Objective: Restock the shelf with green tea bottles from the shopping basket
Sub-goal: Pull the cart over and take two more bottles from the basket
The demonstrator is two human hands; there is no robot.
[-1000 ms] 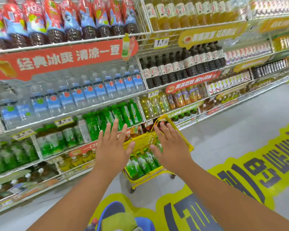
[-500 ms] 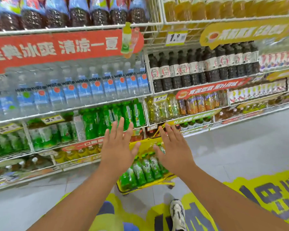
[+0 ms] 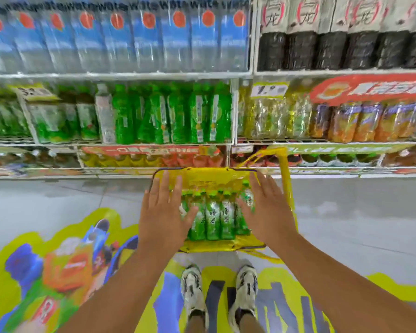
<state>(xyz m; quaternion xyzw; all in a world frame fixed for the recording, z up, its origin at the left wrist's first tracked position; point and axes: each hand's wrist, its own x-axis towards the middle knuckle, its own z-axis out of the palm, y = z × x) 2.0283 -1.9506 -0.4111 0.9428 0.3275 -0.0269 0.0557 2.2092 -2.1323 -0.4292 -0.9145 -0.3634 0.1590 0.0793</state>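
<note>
A yellow shopping basket [image 3: 209, 180] stands on the floor right in front of the shelving, with several green tea bottles [image 3: 213, 217] lying side by side in it, caps toward the shelf. My left hand [image 3: 165, 210] hovers over the basket's left side, fingers spread, holding nothing. My right hand [image 3: 267, 210] hovers over its right side, also spread and empty. On the shelf [image 3: 130, 142] above the basket stands a row of matching green bottles [image 3: 173, 116]. The frame is motion-blurred.
The basket's yellow handle [image 3: 285, 179] sticks up at its right. Water bottles [image 3: 120, 37] fill the shelf above, dark drinks [image 3: 341, 49] are at upper right, yellow and orange drinks [image 3: 322, 121] to the right. My shoes [image 3: 192, 292] stand behind the basket on a colourful floor sticker [image 3: 58, 267].
The view has swung to face the shelf squarely and come much closer. Both open hands have dropped lower over the bottles in the basket. My feet now stand just behind the basket.
</note>
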